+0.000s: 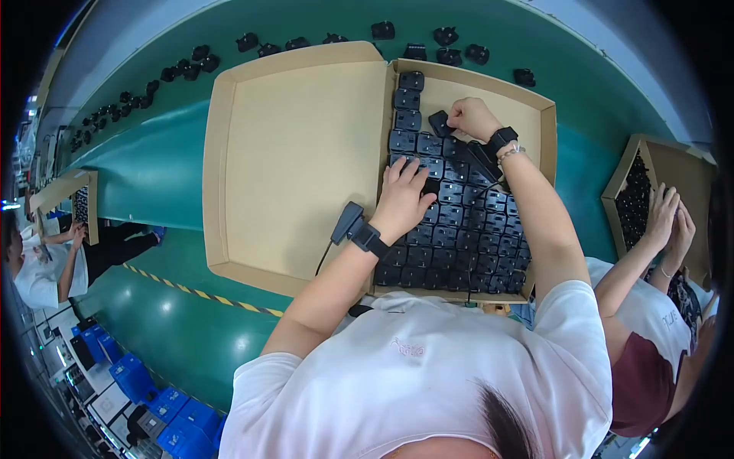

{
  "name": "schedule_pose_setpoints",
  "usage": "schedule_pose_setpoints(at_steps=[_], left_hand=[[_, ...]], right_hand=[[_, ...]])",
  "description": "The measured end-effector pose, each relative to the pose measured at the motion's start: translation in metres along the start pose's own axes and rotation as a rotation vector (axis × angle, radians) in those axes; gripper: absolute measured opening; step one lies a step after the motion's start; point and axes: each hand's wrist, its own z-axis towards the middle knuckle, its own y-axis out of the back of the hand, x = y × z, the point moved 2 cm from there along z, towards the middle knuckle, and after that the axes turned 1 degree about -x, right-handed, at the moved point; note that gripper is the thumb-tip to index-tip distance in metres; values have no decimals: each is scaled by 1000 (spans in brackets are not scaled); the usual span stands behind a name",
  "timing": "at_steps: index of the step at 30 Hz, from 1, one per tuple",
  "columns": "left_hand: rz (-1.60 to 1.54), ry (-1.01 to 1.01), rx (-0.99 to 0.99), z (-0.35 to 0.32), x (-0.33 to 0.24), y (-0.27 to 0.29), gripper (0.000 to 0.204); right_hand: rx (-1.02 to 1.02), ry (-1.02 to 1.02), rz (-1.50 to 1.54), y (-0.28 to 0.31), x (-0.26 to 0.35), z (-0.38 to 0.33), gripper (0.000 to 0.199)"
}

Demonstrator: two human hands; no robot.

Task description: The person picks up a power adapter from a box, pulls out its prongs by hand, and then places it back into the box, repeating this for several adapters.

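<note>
A cardboard box [547,153] lies in front of me, its lid [298,153] folded open to the left. Rows of black plug adapters [451,237] fill its near part, and one column runs up its left side to the far wall. My right hand [472,121] pinches a single black plug adapter [440,123] above the far part of the box, just beyond the packed rows. My left hand [403,200] rests with fingers spread on the adapters along the left side. Each wrist wears a black strap with a small device and cable.
Loose black adapters [383,30] lie along the far edge of the green table [153,191]. At right, a co-worker's hands [667,218] are over another box [612,195] of black pieces. Another person [46,264] works at far left. Blue bins [183,428] stand lower left.
</note>
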Motion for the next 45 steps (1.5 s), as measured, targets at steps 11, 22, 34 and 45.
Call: schedule_pose_setpoints(at_steps=[11,22,34,45], left_hand=[[-1224,115,-147,1,-75,98,70],[-1071,-339,-115,-49,-120,135,51],[-958,-392,-100,-60,-134,141,49],[-983,-377,-30,-54,-135,137,44]], right_hand=[[-464,447,130,30,157,-183,9],[-474,922,490,42,196,-235,76],[-503,878,456,43,205,-258,70],[-102,621,835,52,200,-258,40]])
